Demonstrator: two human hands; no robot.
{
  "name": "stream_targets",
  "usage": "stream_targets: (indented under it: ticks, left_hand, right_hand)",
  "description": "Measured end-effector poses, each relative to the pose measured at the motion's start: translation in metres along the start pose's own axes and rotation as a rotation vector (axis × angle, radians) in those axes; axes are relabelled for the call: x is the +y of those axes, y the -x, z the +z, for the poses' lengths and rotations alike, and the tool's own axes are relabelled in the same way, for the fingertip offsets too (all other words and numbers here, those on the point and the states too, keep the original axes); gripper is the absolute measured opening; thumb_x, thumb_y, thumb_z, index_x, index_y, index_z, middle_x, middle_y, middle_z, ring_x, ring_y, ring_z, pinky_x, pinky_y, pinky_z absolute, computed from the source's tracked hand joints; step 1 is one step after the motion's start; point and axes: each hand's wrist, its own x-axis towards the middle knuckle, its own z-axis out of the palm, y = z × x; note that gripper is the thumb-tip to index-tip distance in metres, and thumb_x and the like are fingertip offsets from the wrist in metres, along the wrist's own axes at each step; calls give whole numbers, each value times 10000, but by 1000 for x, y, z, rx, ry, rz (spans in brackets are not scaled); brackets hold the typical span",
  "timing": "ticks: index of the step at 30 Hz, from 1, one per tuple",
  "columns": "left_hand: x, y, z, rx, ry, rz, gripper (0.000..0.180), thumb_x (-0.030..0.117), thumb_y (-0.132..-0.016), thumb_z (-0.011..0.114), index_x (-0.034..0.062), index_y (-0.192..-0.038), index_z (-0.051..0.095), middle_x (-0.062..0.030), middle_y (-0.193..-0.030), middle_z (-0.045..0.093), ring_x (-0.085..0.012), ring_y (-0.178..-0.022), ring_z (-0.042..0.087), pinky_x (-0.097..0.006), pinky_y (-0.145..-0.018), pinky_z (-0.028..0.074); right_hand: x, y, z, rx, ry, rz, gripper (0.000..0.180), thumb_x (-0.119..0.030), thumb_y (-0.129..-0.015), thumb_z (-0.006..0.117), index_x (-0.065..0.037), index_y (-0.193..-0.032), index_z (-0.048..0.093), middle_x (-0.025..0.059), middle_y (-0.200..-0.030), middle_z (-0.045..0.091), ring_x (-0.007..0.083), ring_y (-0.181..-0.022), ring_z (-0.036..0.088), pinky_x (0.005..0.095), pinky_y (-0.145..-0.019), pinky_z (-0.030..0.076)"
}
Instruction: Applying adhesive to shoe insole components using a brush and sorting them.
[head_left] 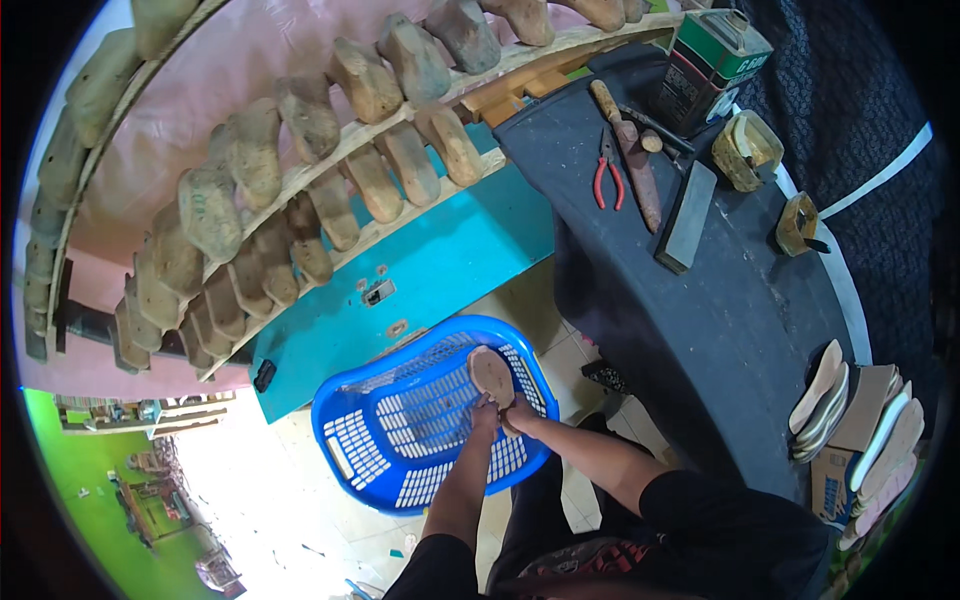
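Over the blue plastic basket (330, 392) I hold a tan, sole-shaped piece (490, 370) that looks like a shoe insole. Its broad rounded end points away from me. My left hand (484, 412) is closed on its left edge near the narrower part. My right hand (520, 414) grips the right side, close beside the left. The fingers cover the middle of the piece, and a bit of its narrow end shows below them. Nothing shows inside the basket beneath my hands apart from its slotted walls and bottom.
Rows of wooden shoe lasts (365, 80) line racks at upper left, above a turquoise door-like panel (460, 250). On the dark-covered table (690, 330) lie red-handled pliers (608, 172), a grey block (687, 218) and a green can (715, 65). A box (832, 480) with several insoles stands at right.
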Motion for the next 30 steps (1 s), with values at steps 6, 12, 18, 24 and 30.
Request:
stream_targets:
  ticks: [6,12,18,24,30]
  left_hand:
    - [-4,-60,-20,186,-121,349,569,108,-870,638,64,-1422,506,-143,-1092,676,-230,-894,662,-348,-731,541]
    - [9,2,12,229,-164,278,635,175,-890,649,64,-1477,434,-211,-1317,591,-283,-1145,607,-381,-911,515]
    - [-5,30,-12,89,85,15,812,215,-902,629,108,-1586,205,-242,-1452,464,-312,-1294,504,-429,-990,485]
    - [49,73,-8,71,-71,109,816,253,-878,627,65,-1573,243,-220,-1433,492,-373,-1231,532,-494,-977,471]
    - [65,154,-53,-77,-59,55,704,241,-971,506,174,-1600,196,-118,-1541,422,-333,-1346,473,-556,-1003,397]
  right_hand:
    - [-26,-32,25,-43,61,-82,371,-147,-907,566,-30,-1259,567,128,-953,735,257,-867,716,395,-694,543]
    - [-39,6,9,150,35,-77,375,-238,-896,633,-2,-1187,638,222,-1172,679,323,-1116,664,410,-929,519]
    - [-24,15,18,-53,326,-566,350,-264,-976,518,-63,-1228,655,204,-1089,709,331,-1025,695,424,-851,533]
    - [-29,27,-47,-291,-56,-849,248,-68,-992,480,-62,-1200,615,78,-1101,695,204,-990,680,355,-803,555]
    - [-110,170,-102,-288,-2,-239,387,-174,-927,640,-76,-1298,588,52,-1028,722,167,-755,680,301,-619,523]
